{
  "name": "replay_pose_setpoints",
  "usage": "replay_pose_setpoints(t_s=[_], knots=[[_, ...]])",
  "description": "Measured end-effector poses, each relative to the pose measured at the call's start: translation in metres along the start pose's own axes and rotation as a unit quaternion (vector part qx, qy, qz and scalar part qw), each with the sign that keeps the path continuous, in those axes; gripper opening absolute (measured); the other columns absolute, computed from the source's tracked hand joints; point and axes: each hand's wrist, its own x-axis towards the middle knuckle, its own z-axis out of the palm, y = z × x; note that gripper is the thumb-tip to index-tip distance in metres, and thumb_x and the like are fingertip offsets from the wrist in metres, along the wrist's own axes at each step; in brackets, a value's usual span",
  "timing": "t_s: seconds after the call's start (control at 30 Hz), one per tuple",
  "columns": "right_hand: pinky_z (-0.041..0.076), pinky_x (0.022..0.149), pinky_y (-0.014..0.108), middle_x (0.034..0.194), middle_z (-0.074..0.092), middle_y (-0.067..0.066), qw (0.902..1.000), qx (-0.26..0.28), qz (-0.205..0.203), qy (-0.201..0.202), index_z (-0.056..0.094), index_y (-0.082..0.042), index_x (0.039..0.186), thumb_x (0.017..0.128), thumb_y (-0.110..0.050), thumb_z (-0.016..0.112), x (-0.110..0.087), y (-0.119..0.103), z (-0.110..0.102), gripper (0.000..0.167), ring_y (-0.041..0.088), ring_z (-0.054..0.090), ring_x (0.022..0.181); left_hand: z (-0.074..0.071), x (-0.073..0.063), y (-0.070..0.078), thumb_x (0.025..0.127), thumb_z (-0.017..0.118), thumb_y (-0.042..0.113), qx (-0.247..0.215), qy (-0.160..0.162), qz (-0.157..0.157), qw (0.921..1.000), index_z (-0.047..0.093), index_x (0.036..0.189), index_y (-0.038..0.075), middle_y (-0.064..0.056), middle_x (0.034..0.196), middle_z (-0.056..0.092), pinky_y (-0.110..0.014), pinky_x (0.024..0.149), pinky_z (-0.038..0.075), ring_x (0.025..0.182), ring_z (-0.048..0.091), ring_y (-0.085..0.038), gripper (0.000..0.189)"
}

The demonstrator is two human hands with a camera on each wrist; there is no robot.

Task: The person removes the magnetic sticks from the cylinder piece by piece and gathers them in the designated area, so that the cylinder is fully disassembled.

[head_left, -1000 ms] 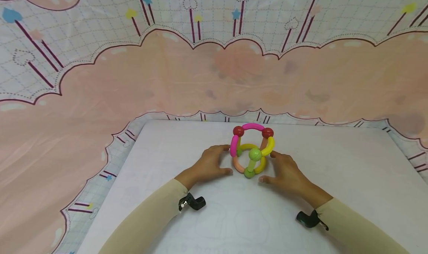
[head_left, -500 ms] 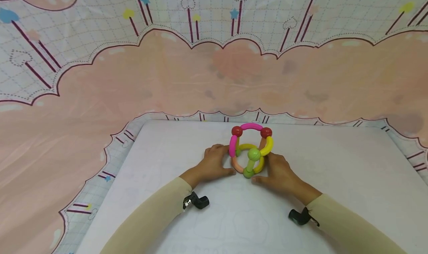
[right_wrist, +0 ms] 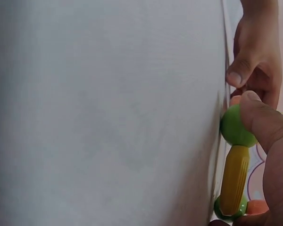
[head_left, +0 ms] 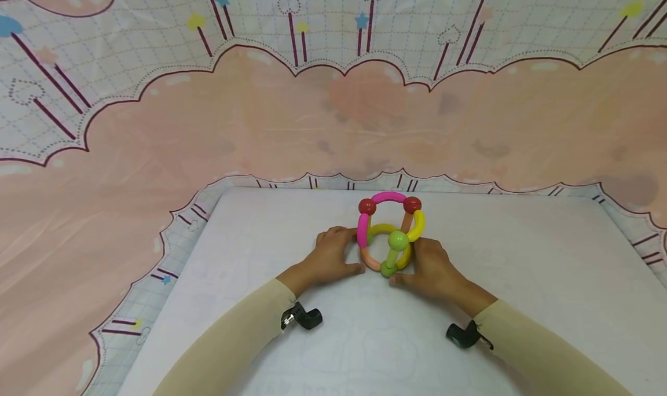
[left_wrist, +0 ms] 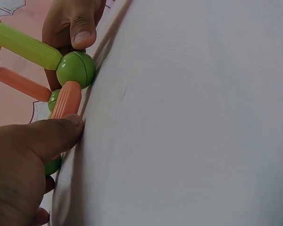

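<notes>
A cage-like frame of magnetic rods and balls (head_left: 393, 257) stands on the white tabletop between both hands. Red balls (head_left: 367, 206) and a curved pink rod (head_left: 389, 197) form its top; green balls (head_left: 398, 240) sit lower, with yellow and orange rods. My left hand (head_left: 329, 256) grips its lower left side, the thumb lying on an orange rod (left_wrist: 67, 99) in the left wrist view. From the right, my right hand (head_left: 435, 270) holds the base, its thumb over a green ball (right_wrist: 236, 126) beside a yellow rod (right_wrist: 235, 174). Most fingers are hidden behind the frame.
The white tabletop (head_left: 333, 349) stretches around the frame, its far edge close behind it. A pink and white patterned cloth (head_left: 260, 129) hangs behind and to the left. Black wrist cameras (head_left: 307, 316) sit on both sleeves.
My right hand has moved left, up to the frame, and its thumb has come to the base. My left hand has edged in slightly. The frame stays almost in place.
</notes>
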Motion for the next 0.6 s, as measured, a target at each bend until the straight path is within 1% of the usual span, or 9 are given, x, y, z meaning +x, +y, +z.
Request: replay_pose_setpoints(t_s=[0.23,0.5,0.6], knots=[[0.040,0.107,0.060,0.124,0.058,0.018,1.0000,-0.003,0.004,-0.008,0.041,0.002,0.141,0.069,-0.048,0.094,0.002,-0.001,-0.003,0.103,0.041,0.049,0.122,-0.001,-0.005,-0.001,0.083,0.084,0.043,0.002,-0.003,0.006,1.0000,0.049,0.150,0.010,-0.002,0.145,0.056,-0.052,0.113,0.027,0.141,0.039,-0.028,0.083],[0.040,0.105,0.059,0.118,0.063,0.009,0.9995,-0.016,-0.018,-0.020,0.051,-0.004,0.136,0.069,-0.046,0.095,0.005,0.003,-0.009,0.091,0.035,0.053,0.117,0.000,-0.012,0.000,0.083,0.083,0.043,0.013,-0.004,0.012,0.9998,0.050,0.149,0.013,0.001,0.143,0.057,-0.049,0.111,0.029,0.139,0.041,-0.025,0.080],[0.044,0.102,0.058,0.113,0.063,0.008,0.9994,-0.020,-0.012,-0.024,0.054,-0.003,0.134,0.069,-0.046,0.095,0.005,0.004,-0.010,0.088,0.034,0.054,0.114,-0.002,-0.015,0.002,0.083,0.084,0.041,0.010,-0.003,0.015,0.9998,0.051,0.149,0.013,0.001,0.142,0.057,-0.050,0.111,0.029,0.139,0.041,-0.025,0.079]])
